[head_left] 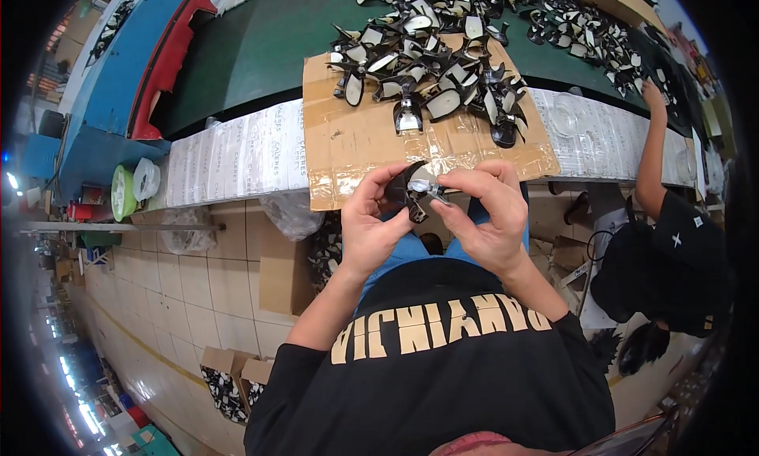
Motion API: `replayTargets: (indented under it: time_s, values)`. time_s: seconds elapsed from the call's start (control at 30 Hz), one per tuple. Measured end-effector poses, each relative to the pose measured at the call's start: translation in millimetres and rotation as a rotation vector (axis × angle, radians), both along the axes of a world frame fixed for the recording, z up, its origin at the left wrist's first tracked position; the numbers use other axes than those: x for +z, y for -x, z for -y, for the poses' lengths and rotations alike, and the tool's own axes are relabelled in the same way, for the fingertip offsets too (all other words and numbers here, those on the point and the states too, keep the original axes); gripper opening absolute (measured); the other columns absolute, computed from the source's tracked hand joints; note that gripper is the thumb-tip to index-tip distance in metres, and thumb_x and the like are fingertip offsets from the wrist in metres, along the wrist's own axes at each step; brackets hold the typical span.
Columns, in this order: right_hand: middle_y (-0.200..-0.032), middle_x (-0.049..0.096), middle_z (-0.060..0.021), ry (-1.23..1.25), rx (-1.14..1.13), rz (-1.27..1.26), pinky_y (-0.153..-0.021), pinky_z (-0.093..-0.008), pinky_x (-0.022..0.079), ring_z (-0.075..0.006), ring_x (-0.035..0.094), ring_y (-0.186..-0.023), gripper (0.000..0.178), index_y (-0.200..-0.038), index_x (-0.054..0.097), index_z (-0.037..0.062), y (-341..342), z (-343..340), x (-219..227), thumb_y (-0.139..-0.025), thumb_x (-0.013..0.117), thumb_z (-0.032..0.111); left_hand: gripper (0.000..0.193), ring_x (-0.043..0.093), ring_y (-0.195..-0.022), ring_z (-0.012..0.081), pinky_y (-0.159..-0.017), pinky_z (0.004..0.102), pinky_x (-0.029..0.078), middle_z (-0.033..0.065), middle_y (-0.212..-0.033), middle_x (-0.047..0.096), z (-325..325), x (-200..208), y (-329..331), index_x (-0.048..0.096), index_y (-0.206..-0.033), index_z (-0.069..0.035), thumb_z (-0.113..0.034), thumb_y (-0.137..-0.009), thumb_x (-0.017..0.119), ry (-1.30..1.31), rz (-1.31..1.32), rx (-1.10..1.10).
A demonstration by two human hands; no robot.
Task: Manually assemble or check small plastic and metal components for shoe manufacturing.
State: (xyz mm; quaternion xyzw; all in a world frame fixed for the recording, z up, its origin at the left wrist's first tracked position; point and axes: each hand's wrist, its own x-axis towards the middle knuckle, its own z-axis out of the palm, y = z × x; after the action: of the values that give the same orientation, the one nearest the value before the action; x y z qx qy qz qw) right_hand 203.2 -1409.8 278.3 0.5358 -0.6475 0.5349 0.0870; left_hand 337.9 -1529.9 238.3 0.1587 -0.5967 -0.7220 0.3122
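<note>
Just in front of my body, above the near edge of the cardboard, my left hand (371,219) grips a glossy black shoe heel (415,207) between thumb and fingers. A pale inner face shows on it. My right hand (494,207) is closed in a pinch against the right side of this heel. A small shiny grey piece shows at its fingertips, and I cannot tell whether it belongs to the heel or is separate. On the cardboard sheet (340,156) lies a heap of similar black heels (443,100) with cream faces; one heel (408,116) sits near its front.
A green conveyor belt (261,45) runs behind, with more heels (581,45) piled at the right. Blue machinery with a red flap (162,69) stands left, near green and clear tape rolls (124,191). A co-worker (664,250) reaches toward the right pile. Boxes (285,270) stand on the tiled floor.
</note>
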Motion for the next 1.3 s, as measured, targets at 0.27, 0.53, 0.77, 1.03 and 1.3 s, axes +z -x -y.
replayTargets:
  time_s: [0.27,0.53,0.77,1.03,1.3]
  values:
    - [-0.088,0.07,-0.0037,-0.028,0.102,0.263,-0.07,-0.0287,0.047,-0.0195,0.056,-0.079,0.029,-0.095,0.071,0.004,11,0,-10,-0.068,0.081,0.003,0.05,0.064,-0.102,0.0138,-0.09,0.0278,0.052,0.0096,-0.114,0.065,5,-2,16,0.053,-0.126,0.003,0.007,-0.08,0.071,0.004,0.015,-0.009]
    - [-0.088,0.068,-0.0057,-0.036,0.119,0.403,-0.071,-0.0272,0.047,-0.0173,0.057,-0.079,0.029,-0.096,0.071,0.0031,23,-19,-5,-0.068,0.08,0.001,0.055,0.063,-0.105,0.0146,-0.091,0.0268,0.052,0.012,-0.118,0.064,7,-13,32,0.05,-0.128,0.005,0.005,-0.079,0.075,-0.061,0.058,-0.058]
    - [-0.091,0.066,-0.0081,-0.018,0.03,0.407,-0.074,-0.0266,0.048,-0.0172,0.06,-0.082,0.029,-0.099,0.071,0.0022,43,-20,-14,-0.071,0.078,0.0,0.054,0.063,-0.098,0.0095,-0.082,0.0228,0.052,0.0073,-0.112,0.067,-2,-2,37,0.054,-0.129,0.004,0.009,-0.077,0.065,-0.081,0.152,-0.081]
    - [-0.084,0.068,-0.0043,-0.091,0.018,0.259,-0.071,-0.0298,0.045,-0.0196,0.057,-0.079,0.029,-0.095,0.071,0.0045,37,-12,-23,-0.068,0.081,0.005,0.056,0.062,-0.091,0.0061,-0.078,0.0204,0.05,0.0044,-0.106,0.069,-6,-2,34,0.056,-0.13,0.003,0.008,-0.076,0.065,-0.058,0.205,-0.103]
    - [-0.087,0.065,-0.0067,-0.104,-0.054,0.101,-0.074,-0.0281,0.047,-0.0194,0.058,-0.084,0.03,-0.096,0.071,0.0029,43,-10,-22,-0.068,0.081,0.002,0.054,0.063,-0.084,0.0051,-0.075,0.0202,0.051,0.0035,-0.098,0.071,-10,-6,29,0.06,-0.128,0.0,0.004,-0.074,0.068,0.162,0.25,-0.029]
